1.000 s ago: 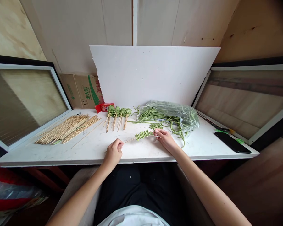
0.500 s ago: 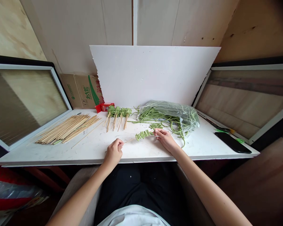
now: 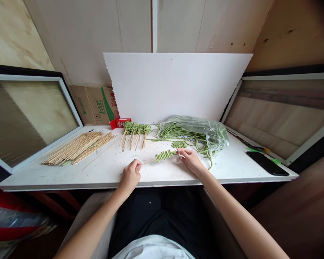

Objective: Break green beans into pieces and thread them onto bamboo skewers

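Observation:
My left hand (image 3: 131,174) is closed round a thin bamboo skewer (image 3: 148,162) just above the table's front. Short cut pieces of green long bean (image 3: 163,155) are threaded side by side along its far half. At the tip end, my right hand (image 3: 188,158) pinches a bean piece; the fingers partly hide it and the tip. Behind that hand lies a small pile of cut bean pieces (image 3: 178,144). Long uncut beans (image 3: 175,131) spill from a clear plastic bag (image 3: 205,126) beyond the pile.
Loose bamboo skewers (image 3: 78,147) lie in a heap on the left of the white table (image 3: 102,180). Several finished bean skewers (image 3: 136,128) rest at the back by a red box (image 3: 120,123). A black phone (image 3: 267,163) and green-handled scissors (image 3: 275,161) lie at right.
Both hands and the skewer keep almost the same place. The whole view has shifted very slightly.

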{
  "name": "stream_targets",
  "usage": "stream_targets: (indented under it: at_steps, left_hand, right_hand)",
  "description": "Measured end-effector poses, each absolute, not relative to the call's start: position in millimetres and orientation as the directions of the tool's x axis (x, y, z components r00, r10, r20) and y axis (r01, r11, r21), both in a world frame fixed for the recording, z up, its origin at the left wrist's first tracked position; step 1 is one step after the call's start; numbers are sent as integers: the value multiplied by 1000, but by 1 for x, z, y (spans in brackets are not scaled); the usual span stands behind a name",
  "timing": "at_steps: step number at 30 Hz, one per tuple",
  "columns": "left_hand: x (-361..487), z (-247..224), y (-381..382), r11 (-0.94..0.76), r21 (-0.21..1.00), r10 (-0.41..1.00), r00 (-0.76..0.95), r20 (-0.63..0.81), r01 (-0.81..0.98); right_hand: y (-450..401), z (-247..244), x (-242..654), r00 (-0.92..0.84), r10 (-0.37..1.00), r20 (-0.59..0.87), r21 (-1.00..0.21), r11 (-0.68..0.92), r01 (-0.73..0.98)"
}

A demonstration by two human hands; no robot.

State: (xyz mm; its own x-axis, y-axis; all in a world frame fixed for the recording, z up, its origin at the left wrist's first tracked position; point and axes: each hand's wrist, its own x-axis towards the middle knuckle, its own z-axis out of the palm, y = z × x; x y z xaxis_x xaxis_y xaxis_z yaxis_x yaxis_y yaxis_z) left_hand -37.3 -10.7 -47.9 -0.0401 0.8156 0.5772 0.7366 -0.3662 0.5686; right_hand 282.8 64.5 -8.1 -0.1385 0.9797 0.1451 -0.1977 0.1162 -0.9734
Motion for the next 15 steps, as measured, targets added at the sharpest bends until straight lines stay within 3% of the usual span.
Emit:
stream_targets:
  at_steps: [15]
  left_hand:
    - [-37, -48, -10, -372, 562, 808, -40, 588, 739]
  right_hand:
    - [73, -20, 286, -153, 972, 180, -979, 160, -129]
